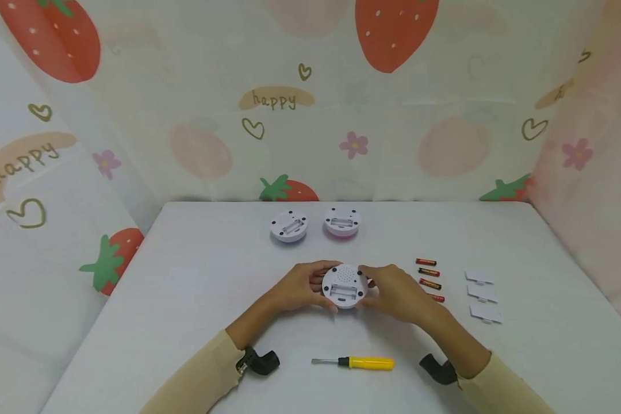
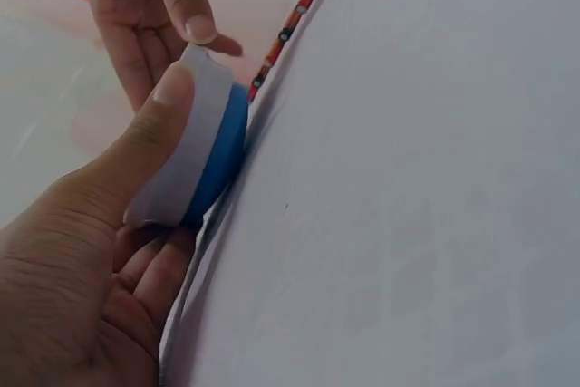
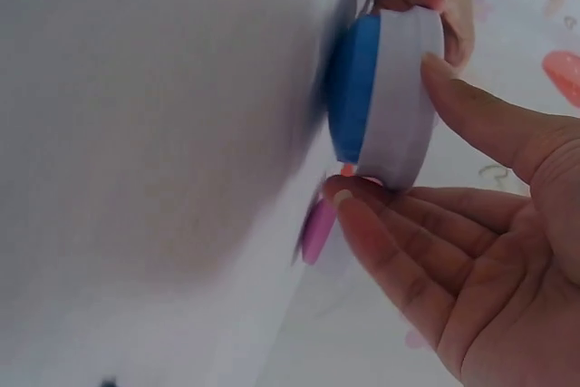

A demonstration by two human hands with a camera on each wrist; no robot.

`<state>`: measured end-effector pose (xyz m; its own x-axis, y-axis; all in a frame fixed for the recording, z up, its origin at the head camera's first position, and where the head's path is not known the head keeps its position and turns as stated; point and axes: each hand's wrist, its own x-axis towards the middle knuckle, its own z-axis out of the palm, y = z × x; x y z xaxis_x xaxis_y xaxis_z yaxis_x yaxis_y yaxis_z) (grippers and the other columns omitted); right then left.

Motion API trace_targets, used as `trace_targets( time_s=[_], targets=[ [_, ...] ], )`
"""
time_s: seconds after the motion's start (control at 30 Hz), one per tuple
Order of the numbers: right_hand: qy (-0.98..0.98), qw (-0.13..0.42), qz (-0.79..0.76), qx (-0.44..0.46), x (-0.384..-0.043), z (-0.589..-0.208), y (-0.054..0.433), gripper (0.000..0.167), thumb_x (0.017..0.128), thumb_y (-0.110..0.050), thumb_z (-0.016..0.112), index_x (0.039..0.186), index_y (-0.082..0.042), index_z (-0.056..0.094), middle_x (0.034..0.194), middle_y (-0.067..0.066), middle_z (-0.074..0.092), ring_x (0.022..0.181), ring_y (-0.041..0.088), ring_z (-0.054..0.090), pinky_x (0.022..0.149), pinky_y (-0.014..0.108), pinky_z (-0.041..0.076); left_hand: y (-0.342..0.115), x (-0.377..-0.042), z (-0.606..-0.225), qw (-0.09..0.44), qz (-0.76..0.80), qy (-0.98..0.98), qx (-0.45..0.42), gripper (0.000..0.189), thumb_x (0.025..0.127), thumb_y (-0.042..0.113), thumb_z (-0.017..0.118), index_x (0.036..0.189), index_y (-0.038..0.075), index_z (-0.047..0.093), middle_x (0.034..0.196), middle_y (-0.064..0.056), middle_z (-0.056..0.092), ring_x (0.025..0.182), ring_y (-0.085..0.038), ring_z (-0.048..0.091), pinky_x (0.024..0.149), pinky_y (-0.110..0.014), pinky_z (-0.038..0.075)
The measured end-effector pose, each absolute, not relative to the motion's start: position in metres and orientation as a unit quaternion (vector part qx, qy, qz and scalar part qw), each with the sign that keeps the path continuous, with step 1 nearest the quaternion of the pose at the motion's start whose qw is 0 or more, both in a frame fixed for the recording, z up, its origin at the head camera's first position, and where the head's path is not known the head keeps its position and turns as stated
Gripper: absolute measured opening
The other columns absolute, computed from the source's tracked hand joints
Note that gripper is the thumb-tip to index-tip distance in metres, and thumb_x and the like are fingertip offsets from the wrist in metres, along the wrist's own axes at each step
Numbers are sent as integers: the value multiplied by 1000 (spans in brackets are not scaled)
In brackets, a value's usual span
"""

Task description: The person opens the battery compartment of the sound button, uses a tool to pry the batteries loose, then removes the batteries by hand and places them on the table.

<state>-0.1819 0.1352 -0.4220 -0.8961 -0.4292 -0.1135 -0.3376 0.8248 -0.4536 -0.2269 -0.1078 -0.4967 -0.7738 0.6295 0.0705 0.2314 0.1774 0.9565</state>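
Both hands hold a round white device (image 1: pixel 344 282) low over the table, its back turned up. That back shows speaker holes, dark round feet and an uncovered battery compartment with no battery in it. My left hand (image 1: pixel 301 287) grips the left rim, thumb at the near side and fingers behind. On the opposite rim, my right hand (image 1: pixel 397 292) grips with thumb and fingers. In the left wrist view the device (image 2: pixel 186 156) has a blue side facing the table. The right wrist view shows the same blue part of the device (image 3: pixel 355 88).
Two similar devices, one on the left (image 1: pixel 289 226) and a pink-bottomed one (image 1: pixel 342 222), lie behind. Several red-black batteries (image 1: pixel 430 283) are lined up right, beside three white covers (image 1: pixel 482 294). A yellow-handled screwdriver (image 1: pixel 371 363) lies in front. Patterned cloth walls (image 1: pixel 383 115) enclose the table.
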Motion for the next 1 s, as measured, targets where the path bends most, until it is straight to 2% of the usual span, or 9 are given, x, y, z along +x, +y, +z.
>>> trace_targets(
  time_s=[0.17,0.37,0.47,0.57,0.77,0.83,1.0],
  targets=[
    [942,93,-253,-201,-185,-416,147,70,84,-18,85,144,0,54,127,13,69,115,28,67,90,38,58,-99,-228,-489,148,595,736,287,89,69,0,92,148,10,51,141,-8,60,122,-20,63,95,-31,55],
    [931,76,-297,-198,-191,-406,165,76,82,-10,85,147,2,48,136,19,63,118,32,66,91,39,58,-79,-236,-473,106,592,748,281,89,69,4,93,147,4,49,141,-12,60,128,-20,59,98,-27,52],
    [929,64,-307,-198,-195,-399,178,76,83,-8,84,148,5,46,137,22,61,117,35,66,90,41,58,-66,-244,-460,98,580,758,281,90,70,8,93,147,1,49,142,-13,59,129,-20,58,98,-26,52],
    [929,56,-309,-199,-202,-391,190,75,85,-7,83,148,7,44,136,23,61,116,38,66,91,43,57,-54,-254,-448,94,559,774,283,90,71,13,93,148,3,49,146,-10,56,131,-18,57,99,-24,51],
    [932,49,-306,-187,-221,-379,211,77,86,-11,82,148,9,43,129,25,64,111,39,67,84,39,61,-27,-276,-431,94,512,807,279,91,73,24,93,151,9,48,148,-4,55,129,-11,57,98,-22,51],
    [935,47,-300,-183,-229,-376,217,78,86,-13,83,148,10,42,126,26,65,109,39,68,81,38,61,-16,-283,-428,85,492,822,275,93,73,26,92,152,10,46,149,-4,54,130,-12,57,99,-21,50],
    [943,46,-279,-176,-251,-375,232,80,85,-13,83,149,10,41,126,28,65,109,40,66,85,43,60,9,-299,-427,61,472,839,265,92,75,23,92,151,5,45,147,-9,55,132,-17,56,101,-21,49]
  ],
)
